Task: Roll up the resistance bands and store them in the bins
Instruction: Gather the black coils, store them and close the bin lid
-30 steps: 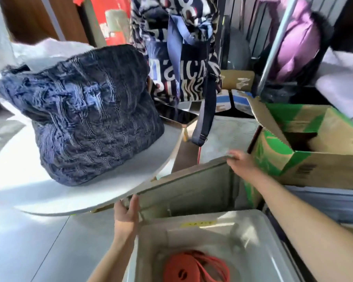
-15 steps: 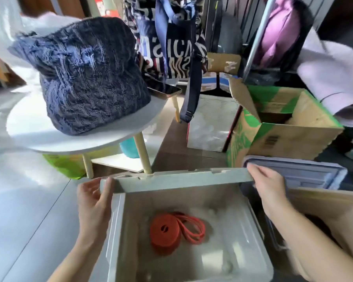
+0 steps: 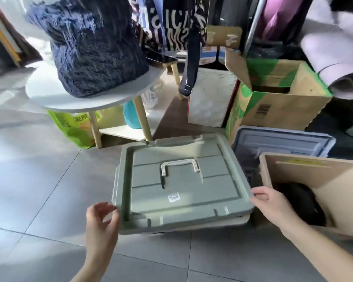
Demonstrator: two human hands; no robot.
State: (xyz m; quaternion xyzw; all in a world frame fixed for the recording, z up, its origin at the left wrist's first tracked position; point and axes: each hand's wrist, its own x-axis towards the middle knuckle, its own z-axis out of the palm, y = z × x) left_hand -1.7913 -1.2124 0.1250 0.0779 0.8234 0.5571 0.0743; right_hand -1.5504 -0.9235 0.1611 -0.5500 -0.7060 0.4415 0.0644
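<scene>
A grey-green lid [image 3: 181, 184] with a pale handle lies flat on top of the white bin [image 3: 228, 221], whose rim shows only under the lid's front right corner. The rolled orange band inside is hidden. My left hand [image 3: 100, 222] hovers at the lid's front left corner, fingers spread, just off the edge. My right hand [image 3: 271, 204] rests its fingers on the lid's right edge. To the right stands an open tan bin [image 3: 293, 165] with a black rolled band [image 3: 302, 202] in it.
A blue-grey lid [image 3: 281, 143] lies behind the tan bin. A green cardboard box [image 3: 273, 102] stands at the back right. At the back left, a round white side table [image 3: 55, 94] carries a dark knitted bag [image 3: 90, 47]. Grey tiled floor [image 3: 39, 200] spreads to the left and front.
The lid, held upright at the bin's far edge earlier, has come down flat over the bin and hides the orange band. My left hand has let go of it.
</scene>
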